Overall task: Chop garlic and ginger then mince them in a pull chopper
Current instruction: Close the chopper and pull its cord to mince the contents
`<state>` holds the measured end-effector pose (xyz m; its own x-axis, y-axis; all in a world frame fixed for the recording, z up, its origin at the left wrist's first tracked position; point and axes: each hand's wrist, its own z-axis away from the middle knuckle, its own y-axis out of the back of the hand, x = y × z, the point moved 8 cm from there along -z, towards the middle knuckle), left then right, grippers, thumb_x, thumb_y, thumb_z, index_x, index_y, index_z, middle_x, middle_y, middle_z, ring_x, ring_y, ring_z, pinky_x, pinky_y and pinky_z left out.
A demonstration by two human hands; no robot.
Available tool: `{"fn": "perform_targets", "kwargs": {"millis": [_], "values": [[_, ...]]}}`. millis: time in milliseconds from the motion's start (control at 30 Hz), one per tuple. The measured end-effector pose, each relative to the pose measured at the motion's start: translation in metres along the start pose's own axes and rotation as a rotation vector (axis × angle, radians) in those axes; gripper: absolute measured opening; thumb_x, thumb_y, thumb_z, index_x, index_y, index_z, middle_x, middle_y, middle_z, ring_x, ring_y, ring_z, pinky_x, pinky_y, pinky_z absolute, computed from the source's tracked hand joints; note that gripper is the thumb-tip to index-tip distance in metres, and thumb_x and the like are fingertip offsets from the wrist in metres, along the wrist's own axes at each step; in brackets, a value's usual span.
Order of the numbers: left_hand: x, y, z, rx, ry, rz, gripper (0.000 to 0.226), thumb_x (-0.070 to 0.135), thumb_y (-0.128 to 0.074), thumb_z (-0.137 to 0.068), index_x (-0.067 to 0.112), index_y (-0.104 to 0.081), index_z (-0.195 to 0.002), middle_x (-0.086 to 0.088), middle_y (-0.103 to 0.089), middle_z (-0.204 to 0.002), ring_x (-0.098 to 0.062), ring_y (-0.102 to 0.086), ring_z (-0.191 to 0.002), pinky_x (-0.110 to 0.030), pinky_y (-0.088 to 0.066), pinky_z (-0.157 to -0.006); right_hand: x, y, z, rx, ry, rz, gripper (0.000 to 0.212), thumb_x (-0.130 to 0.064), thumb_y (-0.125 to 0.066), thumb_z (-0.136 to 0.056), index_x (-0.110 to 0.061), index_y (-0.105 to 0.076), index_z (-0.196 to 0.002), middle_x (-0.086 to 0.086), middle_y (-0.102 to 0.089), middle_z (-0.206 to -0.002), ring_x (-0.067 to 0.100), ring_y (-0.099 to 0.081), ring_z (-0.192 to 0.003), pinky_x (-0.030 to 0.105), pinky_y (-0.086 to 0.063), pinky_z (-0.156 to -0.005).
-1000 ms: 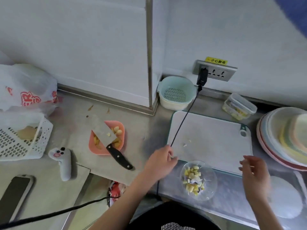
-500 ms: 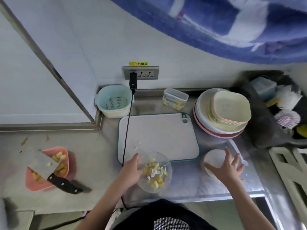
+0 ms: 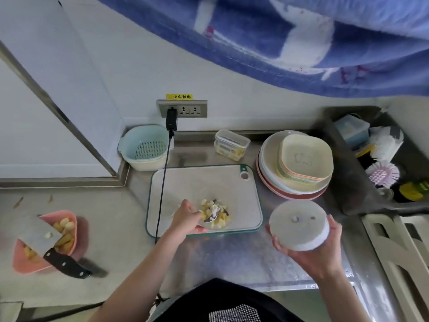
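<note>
The clear chopper bowl (image 3: 226,225) sits on the near part of the white cutting board (image 3: 199,182), with chopped garlic and ginger pieces (image 3: 209,205) around its blade post. My left hand (image 3: 185,217) grips the bowl's left rim. My right hand (image 3: 320,247) holds the round white chopper lid (image 3: 298,225) lifted off the counter, to the right of the board. At the far left a cleaver (image 3: 46,242) lies across a pink dish (image 3: 25,263) holding more garlic and ginger.
A black cable (image 3: 163,182) runs from the wall socket across the board's left side. A teal colander (image 3: 146,149), a small lidded box (image 3: 231,144) and stacked plates (image 3: 297,163) stand behind. A sink (image 3: 348,182) with brushes is at the right.
My right hand has picked up the lid from the counter. My left hand has moved the bowl onto the cutting board. The view swung right.
</note>
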<state>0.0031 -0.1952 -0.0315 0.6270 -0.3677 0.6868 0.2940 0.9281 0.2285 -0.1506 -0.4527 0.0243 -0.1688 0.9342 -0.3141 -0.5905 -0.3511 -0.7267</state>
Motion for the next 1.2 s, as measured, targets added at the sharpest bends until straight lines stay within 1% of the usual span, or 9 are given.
{"fn": "perform_targets", "kwargs": {"millis": [233,367,467,533,700,867,1000,1067,1200], "values": [[-0.005,-0.016,-0.015,0.006,0.065,0.092,0.020,0.003,-0.052,-0.088,0.015,-0.037,-0.093,-0.015,-0.046,-0.099,-0.031,-0.068,-0.050,-0.034,-0.058,-0.049,-0.006,-0.026,-0.013,0.000,0.016,0.375,0.072,-0.059,-0.067,-0.062,-0.017,-0.063,-0.120,0.019,-0.058,-0.112,0.039,-0.056,-0.103,0.054,-0.046,-0.076],[-0.007,-0.027,-0.017,-0.060,0.097,0.128,0.042,0.006,-0.058,-0.087,0.015,-0.036,-0.121,-0.024,-0.057,-0.106,-0.029,-0.065,-0.050,-0.026,-0.050,-0.044,-0.003,-0.051,-0.025,-0.104,-0.017,0.358,0.075,-0.060,-0.071,-0.062,-0.018,-0.061,-0.123,0.015,-0.062,-0.116,0.040,-0.053,-0.113,0.050,-0.047,-0.079],[-0.007,-0.031,-0.013,-0.118,0.102,0.239,0.039,-0.002,-0.055,-0.087,0.012,-0.044,-0.122,-0.025,-0.058,-0.107,-0.028,-0.066,-0.053,-0.027,-0.051,-0.045,-0.030,-0.068,-0.028,-0.048,0.337,1.136,0.084,-0.061,-0.069,-0.060,-0.041,-0.042,-0.137,-0.016,-0.050,-0.135,0.024,-0.038,-0.133,0.033,-0.046,-0.096],[-0.005,-0.029,-0.008,-0.141,0.096,0.333,0.039,-0.007,-0.052,-0.086,0.010,-0.044,-0.120,-0.028,-0.057,-0.106,-0.029,-0.065,-0.053,-0.027,-0.051,-0.044,-0.035,-0.076,-0.030,0.097,0.623,1.829,0.097,-0.063,-0.066,-0.058,-0.055,-0.017,-0.141,-0.015,-0.016,-0.153,0.022,-0.013,-0.141,0.044,-0.031,-0.110],[-0.001,-0.031,0.001,-0.123,0.090,0.416,0.049,-0.014,-0.036,-0.082,0.008,-0.033,-0.125,-0.037,-0.053,-0.115,-0.037,-0.066,-0.058,-0.025,-0.046,-0.041,-0.022,-0.084,-0.031,0.159,0.833,2.165,0.100,-0.069,-0.061,-0.054,-0.060,-0.010,-0.139,-0.001,-0.006,-0.155,0.029,-0.009,-0.136,0.061,-0.034,-0.098],[0.004,-0.037,0.015,-0.164,0.087,0.475,0.055,-0.012,-0.036,-0.081,0.024,-0.035,-0.121,-0.025,-0.057,-0.105,-0.039,-0.067,-0.063,-0.028,-0.053,-0.047,-0.028,-0.092,-0.037,0.195,0.876,2.044,0.097,-0.062,-0.071,-0.054,-0.051,-0.023,-0.137,0.000,-0.011,-0.154,0.034,-0.015,-0.134,0.059,-0.034,-0.096],[0.002,-0.039,0.021,-0.228,0.121,0.546,0.044,-0.005,-0.039,-0.082,0.025,-0.046,-0.113,-0.017,-0.062,-0.111,-0.041,-0.070,-0.084,-0.039,-0.059,-0.071,-0.031,-0.087,-0.041,0.142,0.796,1.804,0.093,-0.053,-0.076,-0.058,-0.045,-0.028,-0.138,-0.006,-0.016,-0.153,0.025,-0.018,-0.136,0.048,-0.033,-0.102],[0.000,-0.038,0.021,-0.232,0.145,0.592,0.036,-0.004,-0.040,-0.083,0.016,-0.046,-0.113,-0.019,-0.060,-0.118,-0.041,-0.070,-0.086,-0.043,-0.059,-0.075,-0.022,-0.083,-0.048,-0.041,0.512,1.158,0.074,-0.055,-0.070,-0.064,-0.041,-0.046,-0.132,-0.003,-0.039,-0.146,0.022,-0.039,-0.130,0.036,-0.046,-0.095],[-0.005,-0.038,0.021,-0.214,0.173,0.654,0.042,-0.004,-0.038,-0.085,0.006,-0.042,-0.125,-0.025,-0.050,-0.132,-0.044,-0.069,-0.087,-0.044,-0.060,-0.071,0.014,-0.077,-0.054,-0.170,-0.109,0.162,0.062,-0.061,-0.063,-0.071,-0.023,-0.064,-0.119,0.014,-0.059,-0.124,0.036,-0.054,-0.116,0.053,-0.046,-0.087]]}}
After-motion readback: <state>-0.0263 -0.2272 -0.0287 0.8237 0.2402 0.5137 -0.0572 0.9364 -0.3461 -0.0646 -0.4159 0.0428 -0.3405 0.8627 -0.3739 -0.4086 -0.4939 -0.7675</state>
